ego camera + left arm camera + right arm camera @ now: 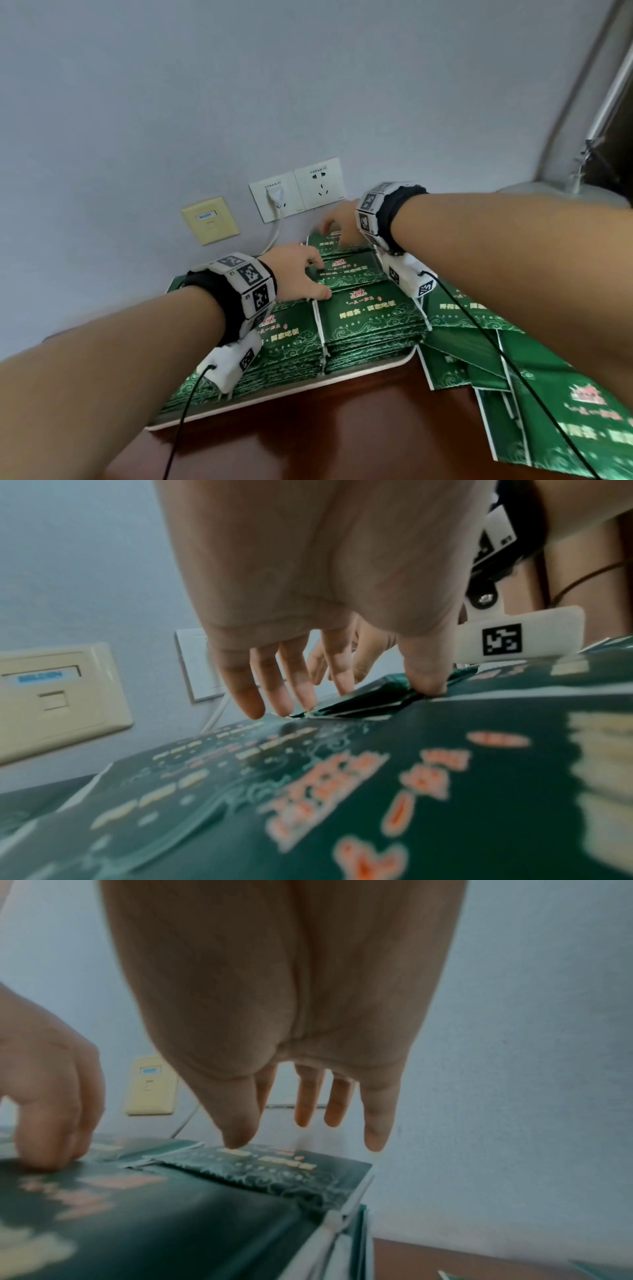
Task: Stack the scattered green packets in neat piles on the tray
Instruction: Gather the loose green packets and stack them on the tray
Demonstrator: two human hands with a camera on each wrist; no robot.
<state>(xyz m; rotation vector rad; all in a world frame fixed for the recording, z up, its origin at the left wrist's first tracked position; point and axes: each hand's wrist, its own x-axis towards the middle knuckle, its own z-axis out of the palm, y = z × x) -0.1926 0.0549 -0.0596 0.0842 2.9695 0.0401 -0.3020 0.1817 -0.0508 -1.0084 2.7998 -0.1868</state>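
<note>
Forearms, two, bare, each with a marker-tagged wristband, reached over the tray. Tray: pale, on a brown bench, its far side toward the wall. Piles of green packets: several, filling the tray, edges roughly squared. Loose packets: scattered on the bench just right of the tray, overlapping, off the piles. Left hand: over the tray's middle, fingers apart and nearly straight, tips and thumb touching packet edges at the seam between piles; nothing gripped. Right hand: over the pile at the tray's far side, fingers straight and spread, thumb tip touching the top packet; nothing gripped. Beyond the tray, on the wall: white sockets, one with a plug and cable; a cream data port left of them.
</note>
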